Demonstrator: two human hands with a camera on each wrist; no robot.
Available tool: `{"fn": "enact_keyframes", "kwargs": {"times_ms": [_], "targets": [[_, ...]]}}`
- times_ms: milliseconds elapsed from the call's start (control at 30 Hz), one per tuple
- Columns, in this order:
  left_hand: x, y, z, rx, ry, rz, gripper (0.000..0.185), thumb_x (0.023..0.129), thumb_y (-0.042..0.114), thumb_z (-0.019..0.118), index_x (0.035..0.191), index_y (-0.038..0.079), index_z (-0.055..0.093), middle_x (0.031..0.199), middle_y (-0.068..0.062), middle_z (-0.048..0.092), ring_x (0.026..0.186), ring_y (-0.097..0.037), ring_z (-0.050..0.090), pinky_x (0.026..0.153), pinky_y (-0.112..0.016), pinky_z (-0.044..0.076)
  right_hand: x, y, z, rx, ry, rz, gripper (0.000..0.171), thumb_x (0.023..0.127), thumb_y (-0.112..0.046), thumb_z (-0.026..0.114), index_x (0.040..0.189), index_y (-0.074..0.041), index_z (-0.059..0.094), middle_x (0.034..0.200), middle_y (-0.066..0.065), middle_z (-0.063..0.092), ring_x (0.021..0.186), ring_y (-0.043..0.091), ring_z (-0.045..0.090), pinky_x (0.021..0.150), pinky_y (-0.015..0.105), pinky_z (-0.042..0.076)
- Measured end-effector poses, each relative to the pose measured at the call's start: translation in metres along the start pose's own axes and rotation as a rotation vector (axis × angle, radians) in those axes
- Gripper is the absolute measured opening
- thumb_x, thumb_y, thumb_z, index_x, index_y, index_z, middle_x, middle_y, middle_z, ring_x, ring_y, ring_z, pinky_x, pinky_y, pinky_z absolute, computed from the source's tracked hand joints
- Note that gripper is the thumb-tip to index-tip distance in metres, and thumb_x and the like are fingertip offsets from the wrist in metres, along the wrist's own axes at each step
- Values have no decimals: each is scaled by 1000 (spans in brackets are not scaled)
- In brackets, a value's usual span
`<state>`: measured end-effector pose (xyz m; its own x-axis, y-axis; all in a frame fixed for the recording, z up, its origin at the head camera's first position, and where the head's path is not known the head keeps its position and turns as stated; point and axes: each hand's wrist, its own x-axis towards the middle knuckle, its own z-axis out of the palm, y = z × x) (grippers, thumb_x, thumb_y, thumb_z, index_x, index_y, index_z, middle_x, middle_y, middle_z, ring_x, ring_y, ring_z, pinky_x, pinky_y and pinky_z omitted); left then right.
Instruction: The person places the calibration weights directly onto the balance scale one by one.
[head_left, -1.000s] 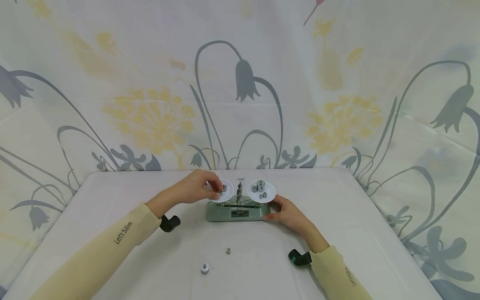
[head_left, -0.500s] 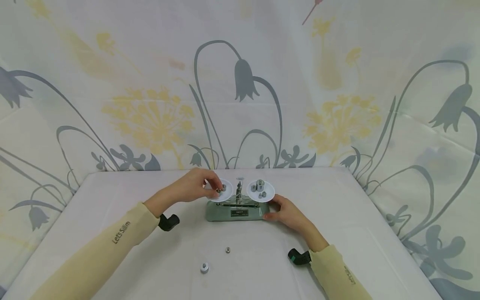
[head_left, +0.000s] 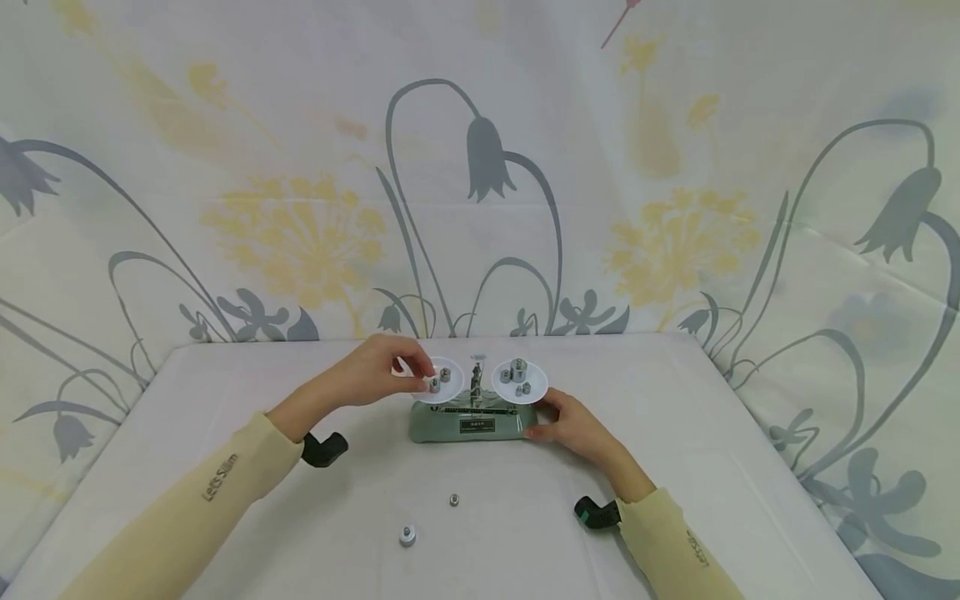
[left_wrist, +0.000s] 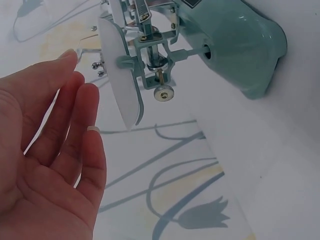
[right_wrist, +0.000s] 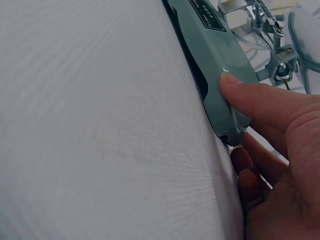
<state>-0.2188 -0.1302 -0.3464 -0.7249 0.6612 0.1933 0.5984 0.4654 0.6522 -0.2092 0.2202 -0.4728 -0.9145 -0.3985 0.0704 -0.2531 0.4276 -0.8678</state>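
Note:
A green-based balance scale (head_left: 435, 427) stands on the white-covered table. My left hand (head_left: 384, 372) is beside its left pan (head_left: 456, 388), thumb and fingertips at the edge near a small metal weight (head_left: 434, 385). A second small weight (head_left: 446, 375) sits behind that one. In the left wrist view, the left hand (left_wrist: 55, 135) has loosely bent fingers and nothing between them. My right hand (head_left: 579, 429) grips the base's right end; the right wrist view shows the thumb (right_wrist: 245, 92) on its front and the other fingers partly hidden behind. The right pan (head_left: 539, 382) bears a larger weight (head_left: 518, 372) and several smaller ones.
Nearer to me on the table lie a small weight (head_left: 453, 500) and a larger weight (head_left: 407, 537) with a knob. A flower-printed cloth (head_left: 322, 167) hangs behind the table. Black camera mounts (head_left: 325, 450) project from both wrists.
My left fingers have let go of the small weight on the left pan, and the hand has drawn back slightly to the left. The right hand keeps its grip on the base.

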Motion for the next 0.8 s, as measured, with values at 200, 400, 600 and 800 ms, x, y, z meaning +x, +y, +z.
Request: {"fn": "enact_keyframes", "kwargs": {"times_ms": [200, 400, 600, 800], "targets": [[-10, 1, -3, -13, 20, -7, 12, 86, 9, 78, 97, 11, 73, 93, 6, 69, 88, -12, 63, 79, -37, 52, 0, 1, 0, 0, -2, -5, 64, 76, -12, 85, 133, 1, 58, 140, 15, 55, 137, 35, 41, 114, 51, 30], [-26, -7, -3, -31, 59, -25, 13, 86, 11, 78, 98, 13, 73, 94, 4, 70, 89, -12, 63, 79, -38, 51, 0, 2, -1, -6, 2, 3, 64, 76, -12, 85, 133, 0, 58, 140, 15, 55, 137, 35, 42, 114, 51, 30], [-47, -11, -1, -46, 67, -58, 14, 87, 12, 78, 98, 18, 72, 94, 10, 69, 90, -10, 63, 80, -34, 51, 1, 2, -1, -8, -2, 5, 63, 76, -12, 85, 132, 0, 58, 139, 15, 56, 137, 35, 42, 113, 52, 31], [-65, -17, 3, -45, 47, -65, 12, 89, 16, 77, 99, 20, 71, 95, 12, 69, 90, -10, 63, 80, -32, 51, 0, 1, -1, 4, -1, 1, 63, 77, -11, 84, 132, 2, 58, 141, 18, 54, 138, 38, 41, 114, 54, 29]]}}
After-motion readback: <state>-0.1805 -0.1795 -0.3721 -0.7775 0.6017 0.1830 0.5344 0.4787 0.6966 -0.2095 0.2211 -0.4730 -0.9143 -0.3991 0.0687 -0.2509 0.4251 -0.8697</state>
